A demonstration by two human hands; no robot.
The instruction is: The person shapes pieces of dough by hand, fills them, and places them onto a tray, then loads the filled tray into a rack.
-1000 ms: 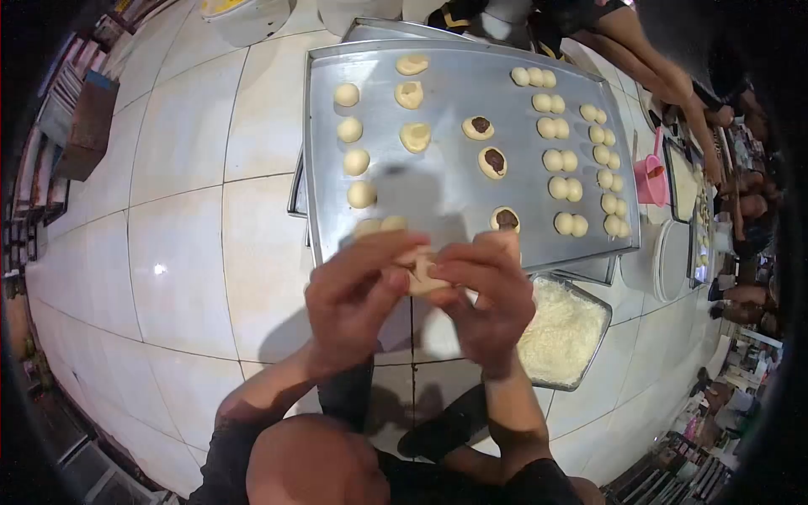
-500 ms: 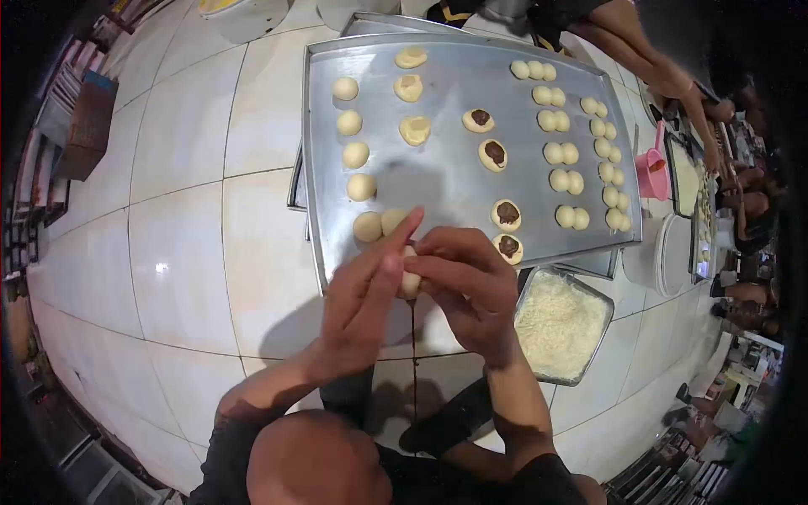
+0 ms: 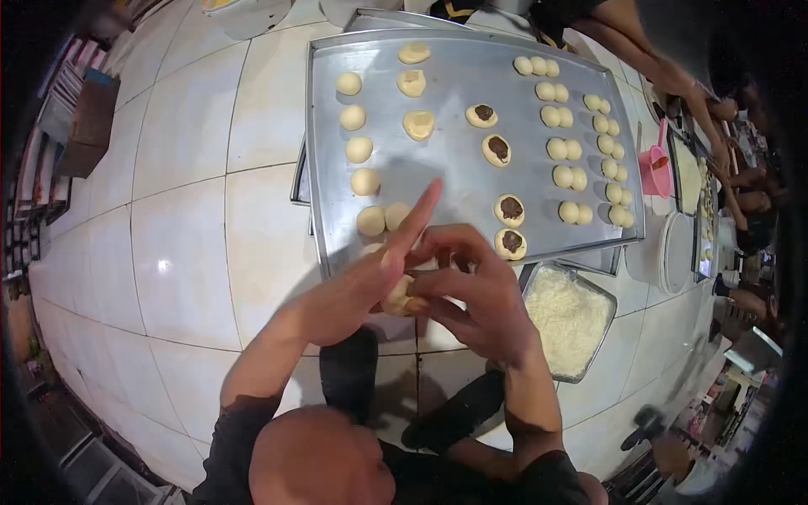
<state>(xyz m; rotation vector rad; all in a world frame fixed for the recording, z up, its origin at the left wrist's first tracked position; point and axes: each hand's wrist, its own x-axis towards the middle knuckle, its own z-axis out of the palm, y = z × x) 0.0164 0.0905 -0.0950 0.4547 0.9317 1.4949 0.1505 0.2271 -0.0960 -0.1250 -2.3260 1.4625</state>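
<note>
Drawn slightly back from the tray since the earlier frame, the dough ball was seen pinched by the curled right hand against the flat, outstretched left hand, where it could be split by too hard a squeeze.

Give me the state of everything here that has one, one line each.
Pale dough ball: pinched in right hand, left hand touching it.
Large steel baking tray: partly filled, bare in the middle.
Four dough rounds with dark filling: open, unsealed.
Small steel tray of white shreds: full.
</note>
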